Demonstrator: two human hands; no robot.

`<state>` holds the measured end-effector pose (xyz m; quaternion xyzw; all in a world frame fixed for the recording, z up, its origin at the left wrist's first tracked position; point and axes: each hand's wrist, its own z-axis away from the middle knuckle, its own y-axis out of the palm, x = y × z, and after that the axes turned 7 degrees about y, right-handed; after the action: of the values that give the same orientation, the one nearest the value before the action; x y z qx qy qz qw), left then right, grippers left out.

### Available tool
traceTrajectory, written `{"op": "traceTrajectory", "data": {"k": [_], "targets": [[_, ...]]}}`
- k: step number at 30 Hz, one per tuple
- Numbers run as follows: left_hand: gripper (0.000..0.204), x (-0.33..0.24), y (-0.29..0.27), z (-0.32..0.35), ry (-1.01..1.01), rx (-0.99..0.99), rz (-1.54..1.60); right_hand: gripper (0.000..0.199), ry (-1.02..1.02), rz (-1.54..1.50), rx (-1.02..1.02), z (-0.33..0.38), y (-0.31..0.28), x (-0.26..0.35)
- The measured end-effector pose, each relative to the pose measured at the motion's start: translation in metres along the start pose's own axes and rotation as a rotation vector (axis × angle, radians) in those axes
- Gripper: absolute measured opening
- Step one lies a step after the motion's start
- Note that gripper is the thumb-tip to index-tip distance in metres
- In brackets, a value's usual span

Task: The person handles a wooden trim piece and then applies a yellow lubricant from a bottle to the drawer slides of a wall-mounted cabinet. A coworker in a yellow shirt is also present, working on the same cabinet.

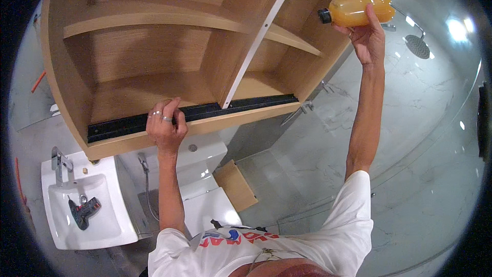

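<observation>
My right hand (365, 38) is raised at the upper right, closed around a clear plastic bottle (359, 10) of orange-yellow liquid. The bottle lies nearly level, its black cap pointing left, in front of the right side of a wooden wall cabinet (146, 19). My left hand (167, 123), with rings on its fingers, grips the cabinet's lower front edge, fingers curled over the black track (205, 112) there. A white upright strip (261, 36) runs up the cabinet front between the two hands. The compartments I can see into hold nothing.
Below left, a white washbasin (115, 220) with a tap (59, 164) holds a cordless drill (83, 213). A white toilet (212, 205) stands under the cabinet, a wooden board (236, 185) beside it. At the right are a shower head (417, 46) and marbled wall tiles (410, 123).
</observation>
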<state>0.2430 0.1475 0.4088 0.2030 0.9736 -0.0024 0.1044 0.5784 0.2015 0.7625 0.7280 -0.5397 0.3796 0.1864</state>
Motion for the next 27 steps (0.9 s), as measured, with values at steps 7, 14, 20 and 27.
{"op": "traceTrajectory", "data": {"k": [7, 14, 20, 27], "targets": [[0.035, 0.006, 0.007, 0.007, 0.008, -0.060, 0.062, 0.048, -0.091, 0.028, -0.067, -0.020, 0.012, 0.005], [0.036, 0.005, 0.004, 0.006, 0.016, -0.093, 0.107, 0.047, -0.321, -0.033, -0.117, -0.060, 0.026, 0.011], [0.038, 0.010, 0.007, 0.010, 0.049, -0.132, 0.170, 0.042, -0.641, 0.005, -0.159, -0.105, 0.041, 0.002], [0.034, 0.012, 0.005, 0.014, 0.059, -0.107, 0.227, 0.036, -0.876, 0.208, -0.353, -0.102, 0.066, -0.021]]}}
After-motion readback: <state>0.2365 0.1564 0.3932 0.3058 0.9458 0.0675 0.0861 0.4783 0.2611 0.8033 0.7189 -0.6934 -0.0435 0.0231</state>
